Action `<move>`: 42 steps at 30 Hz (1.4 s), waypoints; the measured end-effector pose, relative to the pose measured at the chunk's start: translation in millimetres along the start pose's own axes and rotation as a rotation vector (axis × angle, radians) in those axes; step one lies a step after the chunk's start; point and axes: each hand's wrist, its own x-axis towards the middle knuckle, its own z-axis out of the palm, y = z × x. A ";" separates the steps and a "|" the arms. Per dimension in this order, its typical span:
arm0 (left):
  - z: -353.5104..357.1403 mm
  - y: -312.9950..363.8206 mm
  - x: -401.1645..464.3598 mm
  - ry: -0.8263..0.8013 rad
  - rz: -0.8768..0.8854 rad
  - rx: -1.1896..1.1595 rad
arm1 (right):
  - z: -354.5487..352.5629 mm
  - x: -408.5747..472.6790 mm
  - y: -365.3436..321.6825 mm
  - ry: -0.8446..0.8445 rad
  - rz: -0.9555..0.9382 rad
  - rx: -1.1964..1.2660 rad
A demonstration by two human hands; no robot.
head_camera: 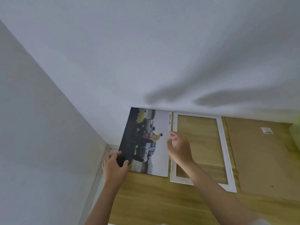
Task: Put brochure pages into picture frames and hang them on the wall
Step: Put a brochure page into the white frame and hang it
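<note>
In the head view, a brochure page (151,142) with a photo of a grey car and a person lies on the wooden floor (146,197), with its far edge against the white wall (146,54). The left hand (114,166) holds the near dark corner of the page; its grip is closed on the paper, with the thumb on top and the fingers curled at the edge. The right hand (178,146) is at the right edge of the page, fingers loosely bent; whether its grip touches or pinches the paper I cannot tell. Just beside the page, on the right, lies a white picture frame (224,143), empty inside. A brown cardboard sheet (263,159) with a small label (266,130) lies further right.
</note>
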 end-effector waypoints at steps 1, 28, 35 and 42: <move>-2.7 -5.0 5.6 -0.015 -0.007 -0.003 | 6.5 12.6 -2.9 -0.015 -0.009 -0.052; -5.5 -21.4 41.1 -0.131 -0.023 -0.028 | 28.4 103.5 -35.4 -0.043 0.300 -0.110; -17.6 -9.4 30.2 -0.087 0.041 -0.063 | 19.8 89.7 -45.6 0.145 0.085 0.088; -27.2 18.3 6.0 -0.039 0.121 -0.150 | -25.1 87.9 -46.4 0.287 0.063 0.167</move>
